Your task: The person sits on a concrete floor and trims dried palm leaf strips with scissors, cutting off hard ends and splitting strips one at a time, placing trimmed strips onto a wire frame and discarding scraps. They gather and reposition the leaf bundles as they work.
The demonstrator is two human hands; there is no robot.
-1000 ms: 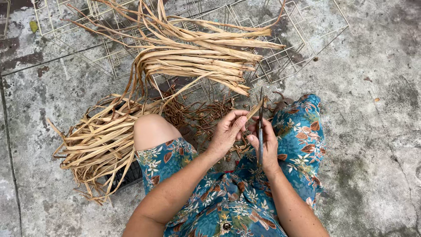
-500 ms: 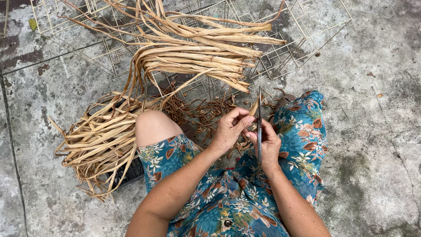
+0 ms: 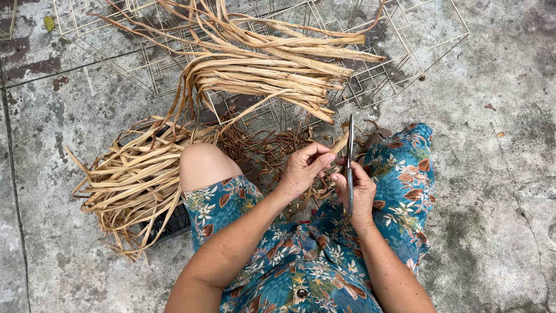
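Head view first: I look down on grey concrete floor (image 3: 498, 174), the biggest thing around, spreading out on every side of the hands. Beyond the hands, away from the body, lies a wire frame (image 3: 399, 69) with a sheaf of pale dried strips (image 3: 272, 69) draped over it, its loose ends pointing toward the right hand's side. Out past the left hand, beside the bare knee, sits a second, curled bundle (image 3: 133, 179) of the same strips. Just ahead of both hands is a litter of darker brown scraps (image 3: 260, 148).

What matters sits between the hands. My left hand (image 3: 301, 171) pinches one short strip (image 3: 339, 142), thumb and fingers closed on its near end. That strip runs up and away from the left fingertips, slanting toward the right hand's side, and its far end meets the blade. My right hand (image 3: 359, 194) is wrapped around the handles of the scissors (image 3: 350, 162), whose long axis stands nearly straight away from the body, blades pointing forward. Strip and blades cross at a shallow angle. The left hand is the nearer one to the strip; the right reaches it only through the steel.

The strip is tan, flat, dry and narrow, stiff enough to hold its line unsupported.
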